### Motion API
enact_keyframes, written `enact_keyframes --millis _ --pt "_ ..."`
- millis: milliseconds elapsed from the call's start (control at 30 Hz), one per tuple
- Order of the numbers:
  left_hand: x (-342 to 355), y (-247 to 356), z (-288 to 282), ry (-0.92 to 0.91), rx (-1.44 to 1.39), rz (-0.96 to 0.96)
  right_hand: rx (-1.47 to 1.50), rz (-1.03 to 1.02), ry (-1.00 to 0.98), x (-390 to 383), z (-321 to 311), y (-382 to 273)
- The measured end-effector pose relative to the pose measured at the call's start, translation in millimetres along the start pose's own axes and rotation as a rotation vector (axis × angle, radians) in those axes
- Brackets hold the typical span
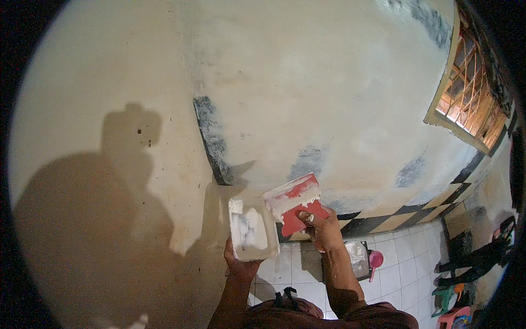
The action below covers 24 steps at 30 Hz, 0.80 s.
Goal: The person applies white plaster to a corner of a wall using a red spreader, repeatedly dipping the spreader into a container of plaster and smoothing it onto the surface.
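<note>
My left hand (241, 265) grips a white rectangular tub (257, 255) from below, at its near end. Pale putty coats the inside of the tub, with a darker patch on its bottom. A wide red putty spreader (294, 204) is in my right hand (325, 229), thumb on top and the other fingers mostly hidden beneath. White putty lies along the spreader's blade, which is beside the tub's right rim and in front of the wall (329, 98). Whether the blade touches the wall I cannot tell.
Dark bare patches (309, 160) mark the wall, above black-and-cream checks (378, 222). A barred window (471, 82) is at upper right. On the tiled floor (405, 268) are a dark tray (359, 259), a pink dipper (376, 259), stools (442, 300) and a dark-clothed person (476, 256).
</note>
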<state>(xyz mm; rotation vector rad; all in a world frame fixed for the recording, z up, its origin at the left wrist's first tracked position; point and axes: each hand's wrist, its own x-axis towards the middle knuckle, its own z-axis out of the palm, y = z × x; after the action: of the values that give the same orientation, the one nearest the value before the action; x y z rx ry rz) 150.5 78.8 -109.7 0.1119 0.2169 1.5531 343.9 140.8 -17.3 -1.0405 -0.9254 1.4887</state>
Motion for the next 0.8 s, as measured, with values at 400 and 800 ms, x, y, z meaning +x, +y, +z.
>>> enact_keyframes --millis 400,800 --pt "63 -114 3 -0.050 0.063 -0.011 -0.338 -0.040 -0.034 51 -114 5" --pt "73 -143 -4 -0.134 0.227 0.104 -0.738 0.050 -0.219 89 -138 13"
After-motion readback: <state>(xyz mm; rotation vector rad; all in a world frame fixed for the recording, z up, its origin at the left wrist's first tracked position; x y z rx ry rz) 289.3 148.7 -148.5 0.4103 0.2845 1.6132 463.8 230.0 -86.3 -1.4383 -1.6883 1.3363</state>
